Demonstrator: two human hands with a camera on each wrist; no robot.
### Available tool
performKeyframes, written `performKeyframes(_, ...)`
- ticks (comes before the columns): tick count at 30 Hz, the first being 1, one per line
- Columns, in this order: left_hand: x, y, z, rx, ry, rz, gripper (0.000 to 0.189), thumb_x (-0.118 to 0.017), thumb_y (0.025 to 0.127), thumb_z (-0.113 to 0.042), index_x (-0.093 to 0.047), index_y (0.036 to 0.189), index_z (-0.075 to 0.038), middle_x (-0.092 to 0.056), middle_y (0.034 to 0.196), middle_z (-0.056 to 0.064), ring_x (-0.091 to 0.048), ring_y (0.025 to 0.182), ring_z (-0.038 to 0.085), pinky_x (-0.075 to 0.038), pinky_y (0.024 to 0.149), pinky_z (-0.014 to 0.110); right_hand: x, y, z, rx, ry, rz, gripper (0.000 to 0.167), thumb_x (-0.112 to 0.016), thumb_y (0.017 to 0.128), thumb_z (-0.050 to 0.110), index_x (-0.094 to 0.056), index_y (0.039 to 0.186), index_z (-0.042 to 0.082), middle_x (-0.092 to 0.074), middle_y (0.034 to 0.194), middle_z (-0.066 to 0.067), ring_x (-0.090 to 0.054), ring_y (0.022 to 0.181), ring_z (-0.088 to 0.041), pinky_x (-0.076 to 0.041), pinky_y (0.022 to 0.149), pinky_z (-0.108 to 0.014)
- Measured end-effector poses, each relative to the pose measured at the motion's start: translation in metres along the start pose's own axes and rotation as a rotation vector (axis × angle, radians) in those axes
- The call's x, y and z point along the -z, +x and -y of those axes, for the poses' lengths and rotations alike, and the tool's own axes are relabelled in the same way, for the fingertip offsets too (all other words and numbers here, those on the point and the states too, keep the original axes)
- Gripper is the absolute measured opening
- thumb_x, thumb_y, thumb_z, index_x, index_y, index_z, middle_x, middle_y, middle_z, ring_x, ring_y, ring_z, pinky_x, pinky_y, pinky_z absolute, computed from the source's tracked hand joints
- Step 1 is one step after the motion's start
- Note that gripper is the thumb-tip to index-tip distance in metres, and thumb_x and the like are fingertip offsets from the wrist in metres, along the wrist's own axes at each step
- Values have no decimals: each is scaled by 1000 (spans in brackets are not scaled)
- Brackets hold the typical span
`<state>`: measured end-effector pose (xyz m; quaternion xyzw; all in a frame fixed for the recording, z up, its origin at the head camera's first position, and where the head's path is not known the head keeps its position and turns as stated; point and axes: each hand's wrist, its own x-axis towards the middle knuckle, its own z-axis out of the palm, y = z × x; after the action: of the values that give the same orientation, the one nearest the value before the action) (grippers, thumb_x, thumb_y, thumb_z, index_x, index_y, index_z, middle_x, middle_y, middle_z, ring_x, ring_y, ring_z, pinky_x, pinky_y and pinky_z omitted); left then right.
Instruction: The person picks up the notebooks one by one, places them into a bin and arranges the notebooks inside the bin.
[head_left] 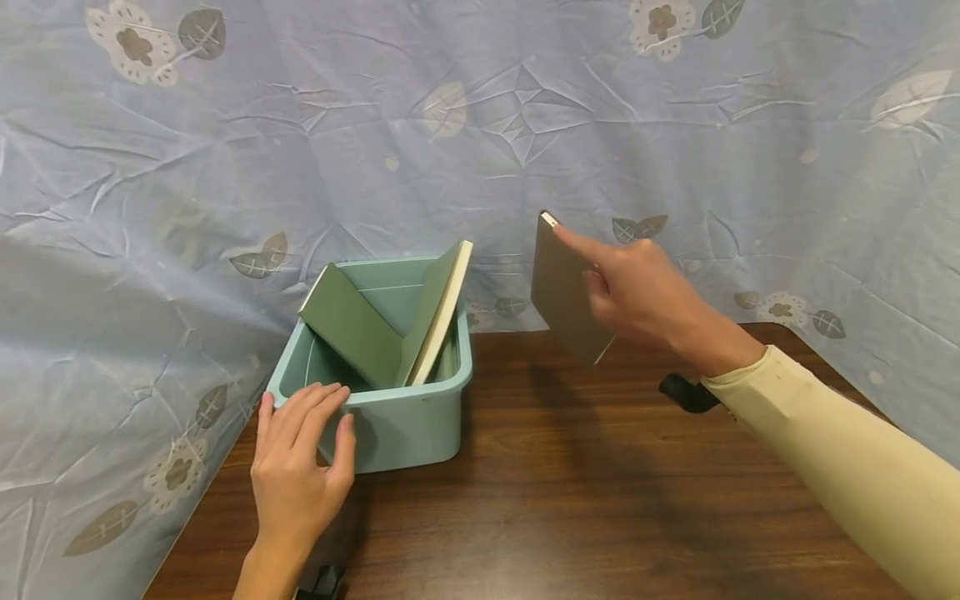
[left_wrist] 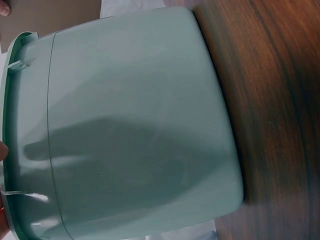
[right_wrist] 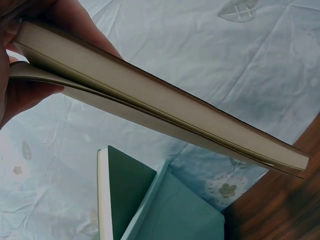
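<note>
My right hand grips a grey-brown notebook in the air, right of the bin. In the right wrist view its cream page edges show, one cover slightly parted from the pages. At the near left corner of a pale green plastic bin, my left hand rests its fingertips on the rim, thumb by the front wall. Inside the bin a green notebook leans left. Another green notebook tilts right, its pale page edges rising above the rim. Their lower ends are hidden behind the bin's front wall.
The bin stands on a brown wooden table, toward its back left. A pale blue curtain with flowers and leaves hangs behind and around the table. Black straps sit at the wrists.
</note>
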<state>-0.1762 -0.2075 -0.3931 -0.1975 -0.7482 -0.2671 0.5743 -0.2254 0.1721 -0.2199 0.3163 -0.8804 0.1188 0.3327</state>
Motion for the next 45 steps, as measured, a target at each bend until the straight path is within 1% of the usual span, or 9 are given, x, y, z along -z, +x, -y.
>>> performKeyframes(9,0,0,0,3,-3,4,27,-69,91,-10,-80,114,-2,-79,113,16,-70,111,40,-36,118,73,3,7,1,27,15,-169,69,-52,84,-11,-62,149,9,-37,54,-3,-25,51,-16,-32,50,-33)
performKeyframes(16,0,0,1,9,-3,9,27,-68,91,-11,-80,114,-2,-79,113,16,-70,111,40,-35,118,72,10,14,4,-4,40,-264,63,-55,86,-7,-63,147,7,-40,51,-7,-28,50,-20,-34,50,-35)
performKeyframes(19,-1,0,1,9,-4,13,27,-68,92,-12,-80,114,-2,-79,114,16,-70,112,40,-35,119,72,15,19,7,-1,42,-293,62,-58,86,-5,-63,147,6,-47,52,-12,-30,50,-21,-33,50,-35)
performKeyframes(21,-1,0,1,8,-5,13,27,-68,91,-11,-80,114,-2,-79,114,16,-70,112,40,-35,119,72,19,23,10,17,39,-312,61,-58,87,-4,-64,146,6,-58,59,-17,-30,51,-20,-31,50,-34)
performKeyframes(23,-1,0,2,9,-5,15,27,-68,91,-11,-80,114,-2,-79,114,16,-70,112,40,-35,120,72,22,27,14,40,34,-327,60,-57,88,-4,-64,146,6,-61,61,-18,-30,51,-19,-31,50,-33)
performKeyframes(26,-1,0,2,10,-4,16,28,-69,91,-11,-80,114,-2,-79,114,16,-70,112,41,-34,119,73,25,34,20,62,34,-334,59,-58,89,-4,-63,147,6,-58,60,-15,-29,49,-17,-30,49,-32)
performKeyframes(28,-1,0,2,11,-4,17,28,-69,91,-11,-80,114,-2,-79,114,17,-70,112,41,-35,119,73,27,38,25,70,40,-332,59,-58,90,-4,-62,148,6,-48,56,-11,-29,49,-16,-30,49,-32)
performKeyframes(38,-2,1,2,13,-4,18,28,-69,91,-11,-80,115,-2,-79,114,16,-70,112,41,-35,118,74,28,61,42,119,64,-353,60,-56,90,-5,-62,148,7,-38,54,-5,-27,49,-18,-29,50,-33)
performKeyframes(45,-2,0,2,14,-9,19,28,-68,91,-11,-79,115,-2,-79,114,16,-70,112,40,-34,120,72,29,71,48,143,77,-374,58,-55,90,-5,-62,148,5,-42,56,-8,-28,50,-19,-28,52,-32)
